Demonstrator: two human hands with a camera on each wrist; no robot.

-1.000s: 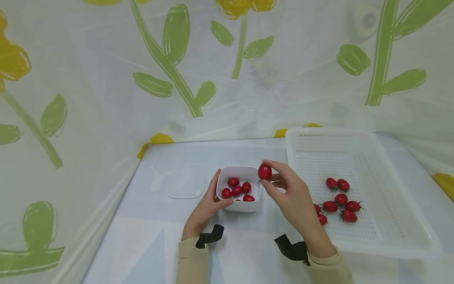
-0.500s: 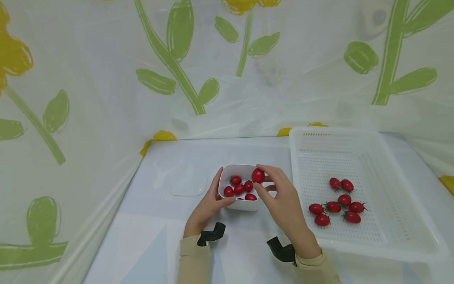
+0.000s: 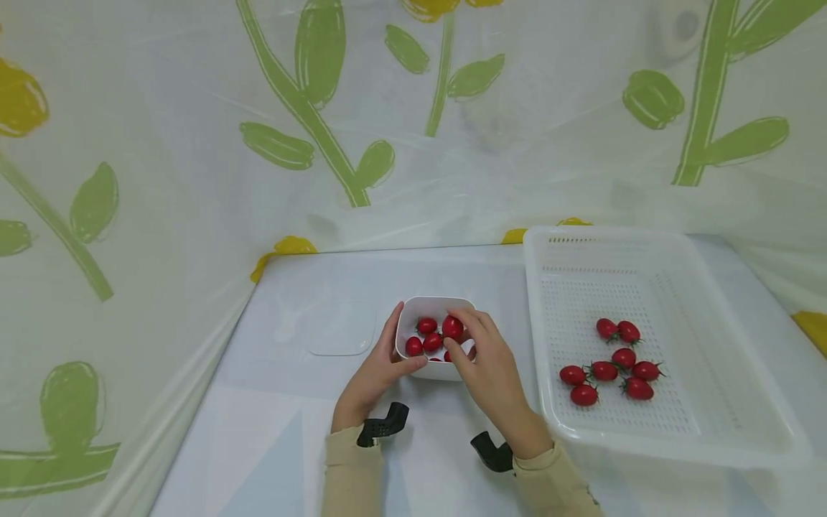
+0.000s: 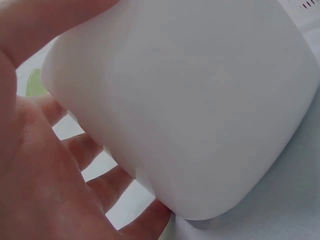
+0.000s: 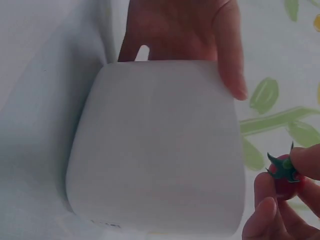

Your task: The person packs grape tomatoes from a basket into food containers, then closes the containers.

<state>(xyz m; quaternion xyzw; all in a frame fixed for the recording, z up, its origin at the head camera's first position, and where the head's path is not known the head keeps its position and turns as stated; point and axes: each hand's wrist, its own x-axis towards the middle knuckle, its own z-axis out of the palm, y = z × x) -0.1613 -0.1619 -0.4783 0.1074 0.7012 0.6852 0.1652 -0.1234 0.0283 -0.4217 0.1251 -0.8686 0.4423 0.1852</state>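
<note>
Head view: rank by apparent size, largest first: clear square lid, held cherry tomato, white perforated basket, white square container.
1. White perforated basket
2. White square container, partly covered by hands
3. Clear square lid, edges faint
4. Held cherry tomato, clearly smallest

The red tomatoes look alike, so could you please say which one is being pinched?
The tomato over the white box, pinched by the right hand between thumb and fingers; the other visible tomatoes lie in the box or the basket.
</note>
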